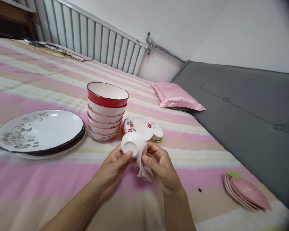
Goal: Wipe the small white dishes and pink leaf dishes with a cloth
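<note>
My left hand [114, 166] grips a small white bowl [131, 143], held with its base turned toward me. My right hand [160, 166] is closed on a white cloth [142, 166] that wraps against the bowl's right side and hangs down between my hands. Both hands hover just above the striped pink bedspread [38, 179]. Right behind the bowl lie small white saucers with red flowers [138, 125].
A stack of red-and-white bowls [106, 110] stands behind my hands. Large white plates with a grey flower pattern [39, 133] lie at the left. Pink leaf-shaped dishes [247, 192] sit at the right. A pink pillow [174, 96] and a grey headboard [243, 106] lie beyond.
</note>
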